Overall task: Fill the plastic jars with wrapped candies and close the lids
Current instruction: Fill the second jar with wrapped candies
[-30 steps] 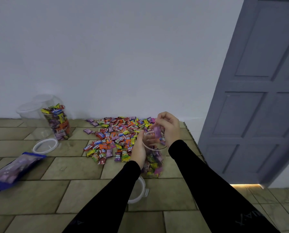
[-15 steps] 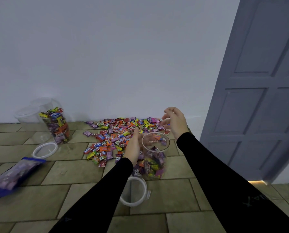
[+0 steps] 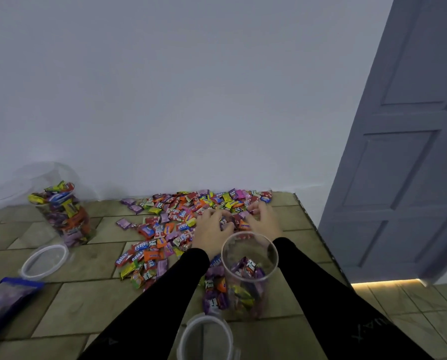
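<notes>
A clear plastic jar [image 3: 249,276], open and partly filled with wrapped candies, stands on the tiled surface between my forearms. Just behind it lies a wide pile of colourful wrapped candies [image 3: 175,224]. My left hand [image 3: 209,229] and my right hand [image 3: 265,222] rest on the pile's near right part, fingers curled around a clump of candies between them. The jar's lid [image 3: 204,336] lies in front of the jar. At the left stands a second jar [image 3: 64,214], heaped full and uncovered, with its lid [image 3: 44,261] lying beside it.
A blue and purple candy bag [image 3: 7,305] lies at the far left. Empty clear jars [image 3: 27,183] stand against the white wall behind the full jar. The surface ends at a right edge [image 3: 318,235], with a grey door [image 3: 404,152] beyond.
Both hands have left the jar's mouth and moved forward onto the candy pile, where they now gather candies. The view has tilted slightly downward.
</notes>
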`<move>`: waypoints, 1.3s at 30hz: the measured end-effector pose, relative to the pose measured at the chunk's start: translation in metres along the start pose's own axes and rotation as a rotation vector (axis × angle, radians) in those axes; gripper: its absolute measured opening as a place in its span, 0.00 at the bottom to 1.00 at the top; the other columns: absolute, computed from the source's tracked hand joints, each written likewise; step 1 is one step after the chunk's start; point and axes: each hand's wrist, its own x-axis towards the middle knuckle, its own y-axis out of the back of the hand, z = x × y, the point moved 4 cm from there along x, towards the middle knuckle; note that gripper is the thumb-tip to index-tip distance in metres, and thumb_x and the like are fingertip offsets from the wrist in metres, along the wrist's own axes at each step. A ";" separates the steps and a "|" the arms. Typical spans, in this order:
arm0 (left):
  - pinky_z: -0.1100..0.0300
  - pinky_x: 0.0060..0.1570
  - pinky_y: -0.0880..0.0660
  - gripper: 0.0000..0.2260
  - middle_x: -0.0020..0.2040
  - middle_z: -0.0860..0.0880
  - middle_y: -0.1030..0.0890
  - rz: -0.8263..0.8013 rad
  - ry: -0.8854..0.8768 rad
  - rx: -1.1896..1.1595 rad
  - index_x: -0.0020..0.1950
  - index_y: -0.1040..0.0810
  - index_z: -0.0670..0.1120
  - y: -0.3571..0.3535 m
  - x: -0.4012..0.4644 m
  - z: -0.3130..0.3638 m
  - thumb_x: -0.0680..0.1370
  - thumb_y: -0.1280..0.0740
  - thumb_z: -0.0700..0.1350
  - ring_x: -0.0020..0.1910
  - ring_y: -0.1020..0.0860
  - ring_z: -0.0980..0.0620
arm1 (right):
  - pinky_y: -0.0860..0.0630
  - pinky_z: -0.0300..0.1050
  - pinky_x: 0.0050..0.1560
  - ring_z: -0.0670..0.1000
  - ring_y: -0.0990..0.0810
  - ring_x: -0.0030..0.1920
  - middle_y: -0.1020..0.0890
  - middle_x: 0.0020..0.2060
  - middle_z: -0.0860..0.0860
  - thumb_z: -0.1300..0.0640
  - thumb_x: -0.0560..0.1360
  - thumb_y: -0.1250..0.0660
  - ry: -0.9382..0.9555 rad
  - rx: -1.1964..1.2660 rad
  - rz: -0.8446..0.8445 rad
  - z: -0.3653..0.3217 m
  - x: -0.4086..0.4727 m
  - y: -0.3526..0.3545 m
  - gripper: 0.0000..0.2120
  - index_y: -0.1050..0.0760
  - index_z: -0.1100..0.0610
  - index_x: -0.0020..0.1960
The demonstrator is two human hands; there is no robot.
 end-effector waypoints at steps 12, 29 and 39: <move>0.46 0.68 0.43 0.21 0.72 0.46 0.37 -0.022 -0.050 0.376 0.73 0.35 0.51 -0.033 0.101 -0.007 0.81 0.45 0.57 0.71 0.42 0.44 | 0.32 0.55 0.62 0.57 0.31 0.63 0.30 0.61 0.55 0.49 0.78 0.40 0.019 -0.443 0.067 0.036 0.087 -0.020 0.16 0.28 0.54 0.62; 0.47 0.67 0.37 0.24 0.71 0.44 0.35 -0.134 -0.059 0.435 0.76 0.40 0.48 -0.056 0.135 -0.030 0.83 0.47 0.57 0.69 0.38 0.41 | 0.33 0.51 0.56 0.55 0.31 0.59 0.30 0.56 0.53 0.40 0.75 0.49 0.089 -0.738 -0.072 0.052 0.111 -0.039 0.26 0.33 0.48 0.69; 0.53 0.58 0.32 0.20 0.65 0.44 0.30 -0.054 -0.102 0.491 0.67 0.34 0.43 -0.061 0.130 -0.035 0.83 0.49 0.56 0.61 0.32 0.44 | 0.36 0.55 0.61 0.58 0.32 0.60 0.27 0.60 0.52 0.35 0.72 0.52 0.060 -0.734 -0.066 0.059 0.107 -0.045 0.27 0.31 0.46 0.63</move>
